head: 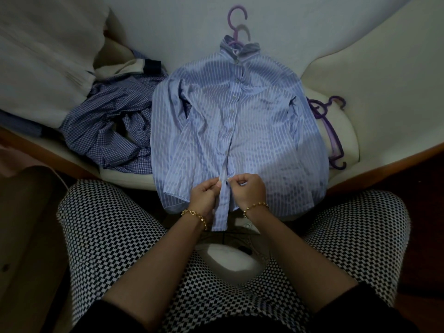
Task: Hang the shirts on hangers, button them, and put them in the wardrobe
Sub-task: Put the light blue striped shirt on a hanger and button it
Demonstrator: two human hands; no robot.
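We are looking down at the bed (182, 25), and the striped shirt (240, 121) lies flat across it, front up, collar away from us; the purple hanger (236, 22) is inside it, hook poking out past the collar; the sleeves are folded in along the body. A row of small buttons (234, 97) runs down the middle, and the front looks closed along the upper part. The hem spills over the near edge of the bed, towards our knees.

Both hands meet low on the front strip; the left hand (204, 195) has its fingers curled and pinches the strip from its side; the right hand (249, 188) pinches the facing edge, thumb and fingertips tight together; the two are almost touching. Whether the button under those fingers is through its hole, we cannot tell.

There is a gold bracelet on the left wrist (194, 215) and another on the right (255, 207); black-and-white patterned trousers (115, 236) fill the foreground.

To the left of the striped shirt, touching it, a checked shirt (113, 131) lies crumpled in a heap; beyond that, a pale cloth (43, 56). On the right, partly tucked under the striped shirt's edge, lie the spare hangers (331, 131), also purple.
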